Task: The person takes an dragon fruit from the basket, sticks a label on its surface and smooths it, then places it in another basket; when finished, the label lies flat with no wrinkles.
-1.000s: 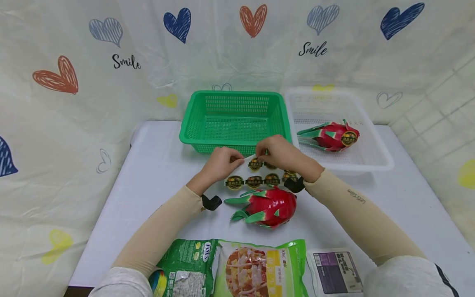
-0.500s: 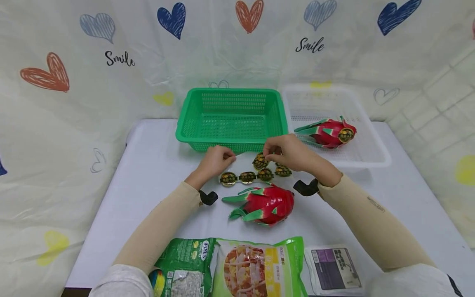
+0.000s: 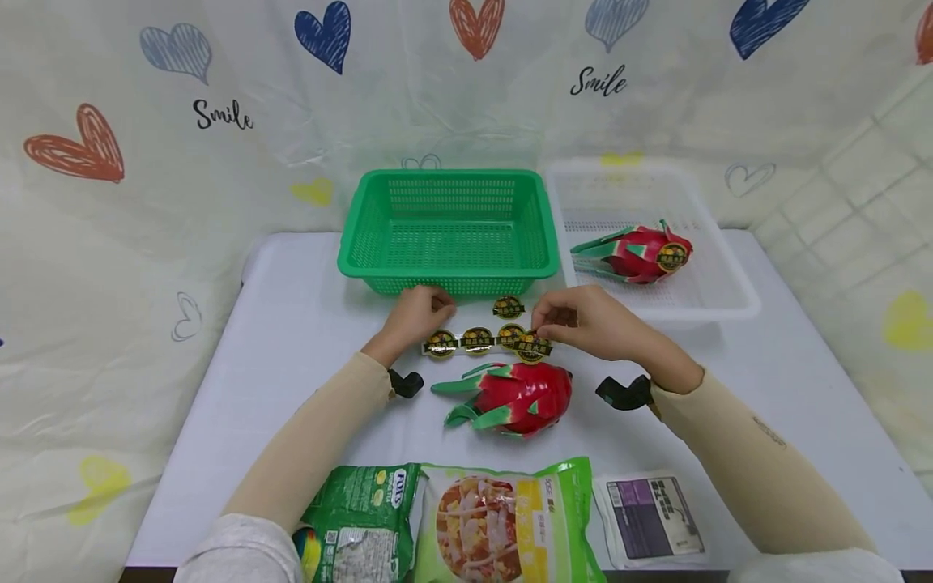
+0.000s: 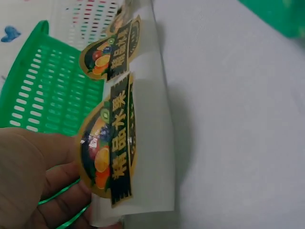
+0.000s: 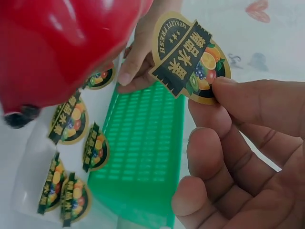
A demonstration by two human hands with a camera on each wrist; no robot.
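Observation:
My right hand (image 3: 594, 324) pinches a loose black-and-gold fruit sticker (image 5: 190, 62) by its edge between thumb and forefinger. In the right wrist view the sticker faces the camera, apart from the sheet behind it. At the far left corner of the white sticker sheet (image 4: 152, 143), my left hand (image 3: 414, 320) holds on with thumb and fingers. Several more stickers are on that sheet, which bends in the left wrist view. Just in front of the sheet lies a red dragon fruit (image 3: 528, 397) with green scales, its leafy end pointing left.
A green basket (image 3: 445, 176) stands behind the hands. Beside it, a white basket (image 3: 729, 279) holds another dragon fruit (image 3: 634, 255) bearing a sticker. Along the front edge lie a green pouch (image 3: 364, 518), a food bag (image 3: 481, 526) and a purple-labelled packet (image 3: 649, 518).
My right hand has let go of the sheet's edge, peeled off one sticker and drawn it right and nearer. My left hand still holds the sheet, now lower. The view has shifted slightly.

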